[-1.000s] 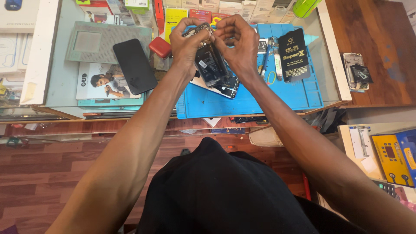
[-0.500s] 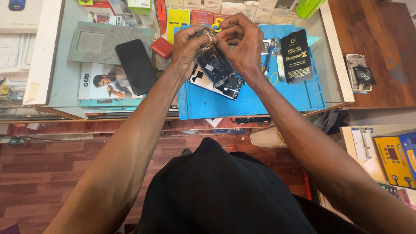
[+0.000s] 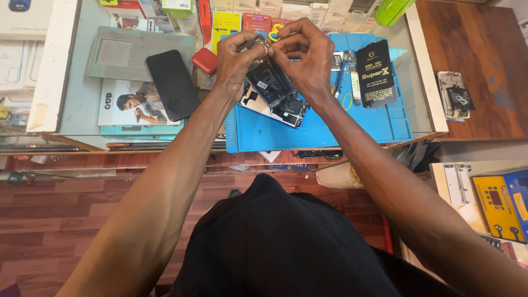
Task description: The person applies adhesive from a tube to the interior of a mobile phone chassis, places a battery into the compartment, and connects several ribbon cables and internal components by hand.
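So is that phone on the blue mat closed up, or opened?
Opened. The phone on the blue mat has its back off, showing battery and circuit parts. The left hand and right hand pinch at its top edge.

We see our own body from above: two bare arms, uncovered from the shoulder down, with no sleeves, watch, bracelet or rings that we can make out. Our left hand [image 3: 234,60] and our right hand [image 3: 308,60] are both bare, without gloves. We wear a plain black top [image 3: 275,242], sleeveless as far as we can tell, its cloth lying in soft folds, with no print or markings showing.
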